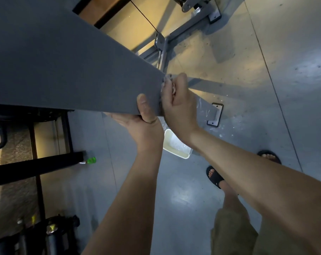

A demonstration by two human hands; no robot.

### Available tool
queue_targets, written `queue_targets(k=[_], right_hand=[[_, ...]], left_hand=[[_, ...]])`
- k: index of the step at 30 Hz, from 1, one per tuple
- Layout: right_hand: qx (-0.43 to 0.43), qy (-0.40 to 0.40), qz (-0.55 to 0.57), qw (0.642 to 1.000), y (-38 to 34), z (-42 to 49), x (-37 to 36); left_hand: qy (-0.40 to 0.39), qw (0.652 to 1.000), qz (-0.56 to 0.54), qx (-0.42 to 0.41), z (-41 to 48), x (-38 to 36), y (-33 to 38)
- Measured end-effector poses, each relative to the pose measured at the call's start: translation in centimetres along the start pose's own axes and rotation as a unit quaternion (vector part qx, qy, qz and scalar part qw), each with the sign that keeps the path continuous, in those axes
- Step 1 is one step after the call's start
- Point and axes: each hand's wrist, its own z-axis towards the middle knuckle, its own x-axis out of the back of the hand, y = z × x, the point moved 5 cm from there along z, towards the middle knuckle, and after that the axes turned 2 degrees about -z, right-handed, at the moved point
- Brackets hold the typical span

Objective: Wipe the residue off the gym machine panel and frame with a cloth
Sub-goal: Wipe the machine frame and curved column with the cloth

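The grey panel (73, 70) is slanting down from the upper left, ending at a narrow end near the middle of the view. The left hand (143, 124) is gripping the panel's lower corner, its thumb (144, 107) lying on the top face while the rest of the hand is wrapping underneath, out of sight. The right hand (178, 105) is pressing a bunched cloth (168, 78) against the panel's end edge, its fingers (166, 96) curling tightly round the cloth so that only bits of it are showing. The two hands are sitting just beside each other at that corner.

Below them a pale tub (185, 157) is standing on the grey floor (266, 89); whether it holds liquid I cannot tell. The grey frame (189, 24) is running across the floor beyond the panel. A small green object (91, 160) is lying on the floor to the left. The person is wearing black sandals (214, 176).
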Motion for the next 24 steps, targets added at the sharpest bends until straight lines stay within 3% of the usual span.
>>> queue_targets(k=[2, 6, 10, 12, 14, 16, 18, 20, 24], right_hand=[[0.06, 0.001, -0.02, 0.998, -0.3, 0.4, -0.1], [0.088, -0.019, -0.039, 0.995, 0.1, 0.2, 0.2], [0.225, -0.011, -0.018, 0.974, -3.8, 0.3, 0.4], [0.18, -0.006, -0.031, 0.983, -2.5, 1.6, 0.1], [0.061, -0.002, -0.054, 0.997, 1.5, 2.2, -0.1], [-0.047, -0.016, -0.082, 0.995, 5.6, 1.2, -0.2], [-0.1, -0.038, -0.104, 0.989, 7.4, 0.0, -0.2], [-0.078, -0.04, -0.104, 0.991, 6.2, -0.8, -0.2], [0.053, -0.019, -0.022, 0.998, -0.1, -0.8, -0.3]], left_hand=[[-0.001, 1.0, 0.003, -0.003, -0.1, 0.0, 0.1], [-0.008, 1.0, 0.011, -0.015, -0.1, 0.2, 0.3], [-0.009, 0.999, 0.029, -0.021, 0.2, 0.2, -0.1], [-0.015, 0.999, 0.032, -0.015, 0.2, 0.3, -0.1], [-0.023, 0.999, 0.027, -0.007, 0.2, 0.3, 0.3], [-0.023, 0.999, 0.027, -0.005, 0.0, 0.4, 0.4], [-0.025, 0.999, 0.026, 0.001, 0.0, 0.5, 0.3], [-0.031, 0.999, 0.026, 0.015, 0.1, 0.4, 0.0], [-0.027, 0.999, 0.039, 0.021, 0.0, 0.4, -0.2]])
